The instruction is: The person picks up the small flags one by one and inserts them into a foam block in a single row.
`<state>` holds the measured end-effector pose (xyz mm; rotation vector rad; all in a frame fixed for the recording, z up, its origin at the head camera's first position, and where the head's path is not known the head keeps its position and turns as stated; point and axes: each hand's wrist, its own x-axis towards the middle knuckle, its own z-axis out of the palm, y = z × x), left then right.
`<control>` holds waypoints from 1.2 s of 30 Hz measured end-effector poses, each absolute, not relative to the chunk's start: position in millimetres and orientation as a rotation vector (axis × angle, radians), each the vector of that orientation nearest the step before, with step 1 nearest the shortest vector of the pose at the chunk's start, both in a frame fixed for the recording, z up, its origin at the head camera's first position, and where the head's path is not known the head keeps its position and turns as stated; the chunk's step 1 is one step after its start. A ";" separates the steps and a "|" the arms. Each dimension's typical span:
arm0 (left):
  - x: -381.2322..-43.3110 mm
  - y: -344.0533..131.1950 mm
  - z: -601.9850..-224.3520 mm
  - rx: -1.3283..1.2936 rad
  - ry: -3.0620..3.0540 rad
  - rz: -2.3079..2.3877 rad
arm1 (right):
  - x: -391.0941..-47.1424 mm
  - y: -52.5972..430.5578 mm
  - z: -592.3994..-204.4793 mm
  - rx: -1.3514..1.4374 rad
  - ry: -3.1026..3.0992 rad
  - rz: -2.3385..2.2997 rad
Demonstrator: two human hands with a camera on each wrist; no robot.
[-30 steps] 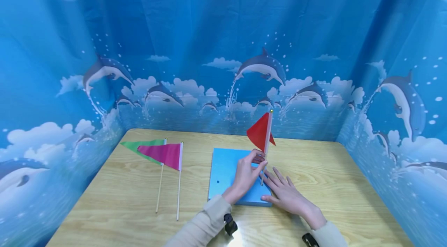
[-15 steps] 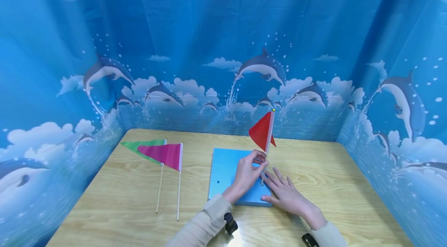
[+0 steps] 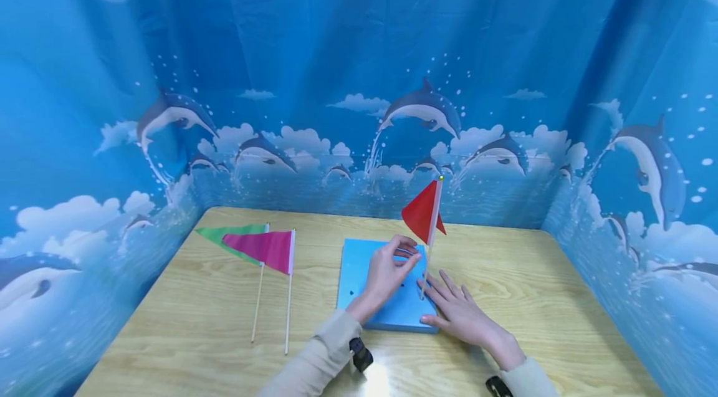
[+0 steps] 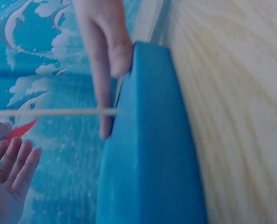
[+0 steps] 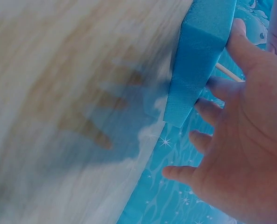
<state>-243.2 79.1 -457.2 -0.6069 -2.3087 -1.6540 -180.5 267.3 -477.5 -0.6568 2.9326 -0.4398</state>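
The red triangular fabric flag [image 3: 422,213] stood tilted, its pale stick [image 3: 427,266] footed in the square blue foam block [image 3: 359,263]. The left hand [image 3: 385,273] kept a loose, empty grip; the right hand [image 3: 461,313] lay spread at the block's edge, clasping nothing. Shallow seating could have caused toppling.

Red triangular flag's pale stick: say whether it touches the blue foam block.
Touching: the left wrist view shows the stick meeting the block, end against top.
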 end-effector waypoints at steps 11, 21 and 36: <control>-256.6 16.6 -442.0 -0.439 -2.221 -1.635 | -181.7 269.8 -480.0 -0.637 2.946 -0.441; -258.3 -50.7 -453.1 -0.237 -2.166 -1.635 | -181.5 270.3 -478.3 -0.646 2.907 -0.479; -246.5 -124.0 -472.8 0.082 -2.482 -1.402 | -180.1 269.0 -477.7 -0.660 2.902 -0.496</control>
